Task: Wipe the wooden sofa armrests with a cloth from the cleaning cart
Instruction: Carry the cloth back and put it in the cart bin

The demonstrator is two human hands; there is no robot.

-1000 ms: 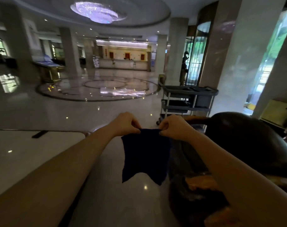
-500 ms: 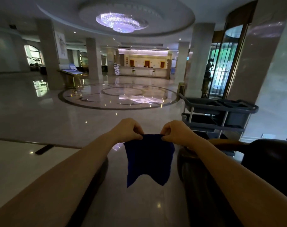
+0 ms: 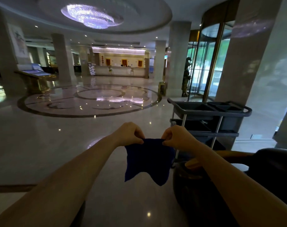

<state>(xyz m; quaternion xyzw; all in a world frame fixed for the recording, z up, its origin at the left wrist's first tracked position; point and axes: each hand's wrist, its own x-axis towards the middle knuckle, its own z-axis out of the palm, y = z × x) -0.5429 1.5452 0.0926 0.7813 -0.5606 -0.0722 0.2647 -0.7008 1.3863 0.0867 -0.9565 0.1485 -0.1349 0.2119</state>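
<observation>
Polished marble floor (image 3: pixel 41 145) runs out ahead of me toward a far reception desk, all of it glossy and dim. Out in front, held up at arm's length, hangs the dark blue cloth (image 3: pixel 147 161), and I have it by its top edge: my left hand (image 3: pixel 131 134) pinches one upper corner between thumb and fingers, my right hand (image 3: pixel 177 136) pinches the other, with a short span of hem drawn taut between them. Below that line it droops in loose points, so I judge it light, limp and not at all slippery; it should fold or bunch into a pad with no resistance. For wiping I would gather it into one palm rather than keep it by the corners, since a corner grip gives no pressure. Just beneath my right forearm sits the rounded wooden armrest (image 3: pixel 193 163), dark and glossy, with the dark sofa seat (image 3: pixel 273 169) beyond it. Behind the hands, near the pillar, stands the grey cleaning cart (image 3: pixel 210 110).
</observation>
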